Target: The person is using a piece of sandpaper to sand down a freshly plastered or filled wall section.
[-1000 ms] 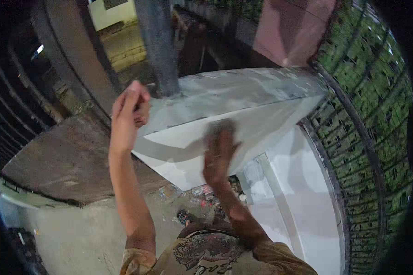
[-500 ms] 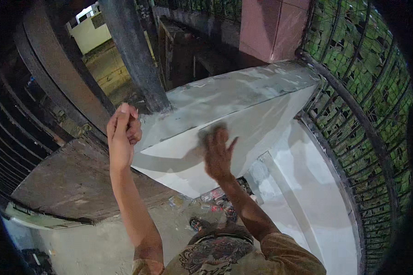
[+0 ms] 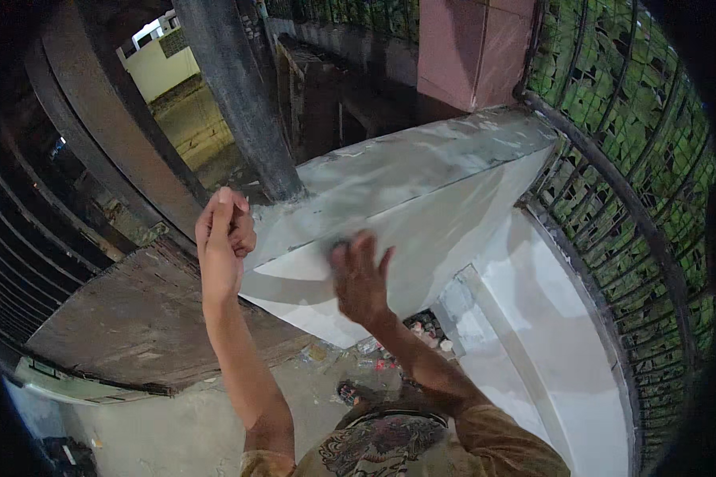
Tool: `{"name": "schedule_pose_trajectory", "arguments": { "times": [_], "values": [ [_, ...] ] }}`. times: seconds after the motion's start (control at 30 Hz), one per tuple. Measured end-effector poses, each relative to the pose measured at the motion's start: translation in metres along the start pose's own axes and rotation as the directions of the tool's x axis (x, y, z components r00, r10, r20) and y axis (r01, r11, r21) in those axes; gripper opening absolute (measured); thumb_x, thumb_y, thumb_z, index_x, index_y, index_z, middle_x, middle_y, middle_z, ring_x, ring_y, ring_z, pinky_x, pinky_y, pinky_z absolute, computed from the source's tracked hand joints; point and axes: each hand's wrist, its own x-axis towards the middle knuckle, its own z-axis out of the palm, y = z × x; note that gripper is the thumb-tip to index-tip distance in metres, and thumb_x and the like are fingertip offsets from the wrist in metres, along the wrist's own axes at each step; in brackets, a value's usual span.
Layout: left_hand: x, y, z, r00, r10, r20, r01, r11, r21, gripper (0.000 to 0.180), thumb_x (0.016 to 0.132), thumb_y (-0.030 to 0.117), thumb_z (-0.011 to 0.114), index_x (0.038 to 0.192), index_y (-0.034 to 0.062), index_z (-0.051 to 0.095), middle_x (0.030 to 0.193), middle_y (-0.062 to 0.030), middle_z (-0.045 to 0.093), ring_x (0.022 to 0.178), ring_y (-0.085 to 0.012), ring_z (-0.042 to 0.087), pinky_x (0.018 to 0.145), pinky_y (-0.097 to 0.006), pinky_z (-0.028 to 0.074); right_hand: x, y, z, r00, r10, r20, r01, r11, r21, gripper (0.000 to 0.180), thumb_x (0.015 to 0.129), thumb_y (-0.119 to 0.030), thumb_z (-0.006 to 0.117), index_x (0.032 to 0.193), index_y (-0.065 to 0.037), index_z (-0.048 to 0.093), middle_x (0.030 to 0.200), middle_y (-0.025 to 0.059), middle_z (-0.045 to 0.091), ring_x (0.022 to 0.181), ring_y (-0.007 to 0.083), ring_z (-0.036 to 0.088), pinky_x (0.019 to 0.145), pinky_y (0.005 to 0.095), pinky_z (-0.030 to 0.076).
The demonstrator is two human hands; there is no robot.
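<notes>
White wall face (image 3: 422, 230) under right hand (image 3: 360, 278), beside left hand (image 3: 223, 242)

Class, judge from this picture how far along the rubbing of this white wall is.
Done: the lower wall face looks smooth white. In hand: the right hand presses flat near the top edge, while the left hand rests at the corner. Left: the ledge top looks grey and patchy.

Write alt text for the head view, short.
Seen from above, a person's right hand presses flat, fingers spread, against the pale face of a low plastered wall. The left hand is raised, curled beside the wall's end. A dark post rises behind; green-backed railings curve along the right.
</notes>
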Motion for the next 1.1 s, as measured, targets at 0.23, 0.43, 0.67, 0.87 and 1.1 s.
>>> {"name": "schedule_pose_trajectory", "arguments": {
  "times": [0.23, 0.43, 0.67, 0.87, 1.1],
  "values": [
    [-0.003, 0.001, -0.002, 1.000, -0.002, -0.018, 0.002, 1.000, -0.020, 0.036, 0.110, 0.041, 0.053, 0.094, 0.0081, 0.055, 0.061, 0.0093, 0.027, 0.052, -0.0040, 0.019, 0.049, -0.027, 0.016, -0.004, 0.003, 0.002, 0.988, 0.118, -0.103, -0.122, 0.992, -0.036, 0.068, 0.102, -0.030, 0.052, 0.162, -0.007, 0.030, 0.168, 0.0355, 0.009, 0.153, 0.0597, 0.007, 0.118, 0.0769, 0.004],
    [-0.007, 0.000, -0.007, 1.000, 0.014, -0.020, -0.014, 1.000, -0.012, 0.035, 0.110, 0.039, 0.053, 0.094, 0.0085, 0.056, 0.062, 0.0090, 0.028, 0.053, -0.0038, 0.020, 0.049, -0.027, 0.016, 0.007, 0.020, -0.002, 0.925, 0.274, -0.263, -0.255, 0.961, 0.105, 0.069, 0.108, -0.042, 0.039, 0.164, -0.004, 0.024, 0.168, 0.0358, 0.004, 0.154, 0.0601, 0.000, 0.118, 0.0765, -0.001],
    [-0.006, 0.001, -0.010, 0.999, 0.034, -0.011, -0.034, 0.999, -0.011, 0.033, 0.110, 0.035, 0.055, 0.091, 0.0083, 0.058, 0.061, 0.0091, 0.031, 0.052, -0.0033, 0.022, 0.049, -0.026, 0.016, -0.017, 0.029, -0.033, 0.935, 0.253, -0.249, -0.222, 0.964, 0.146, 0.065, 0.111, -0.038, 0.027, 0.163, 0.002, 0.024, 0.169, 0.0310, 0.015, 0.157, 0.0523, 0.004, 0.123, 0.0663, -0.002],
    [-0.003, -0.003, -0.007, 0.999, 0.041, 0.028, -0.038, 0.994, -0.106, 0.033, 0.110, 0.035, 0.054, 0.092, 0.0070, 0.058, 0.061, 0.0086, 0.029, 0.052, -0.0035, 0.021, 0.049, -0.027, 0.017, 0.004, 0.067, -0.088, 0.819, 0.351, -0.453, -0.309, 0.936, 0.168, 0.069, 0.112, -0.039, 0.027, 0.162, 0.007, 0.017, 0.171, 0.0281, 0.014, 0.159, 0.0454, 0.006, 0.126, 0.0601, -0.002],
    [-0.004, -0.007, -0.009, 0.996, 0.091, 0.018, -0.088, 0.990, -0.114, 0.035, 0.111, 0.037, 0.053, 0.094, 0.0067, 0.058, 0.060, 0.0078, 0.029, 0.052, -0.0045, 0.020, 0.048, -0.027, 0.016, 0.035, 0.041, -0.034, 0.875, 0.418, -0.244, -0.361, 0.899, 0.247, 0.074, 0.107, -0.032, 0.051, 0.162, 0.006, 0.020, 0.170, 0.0292, 0.011, 0.159, 0.0459, 0.006, 0.127, 0.0612, 0.003]
  ]
}}
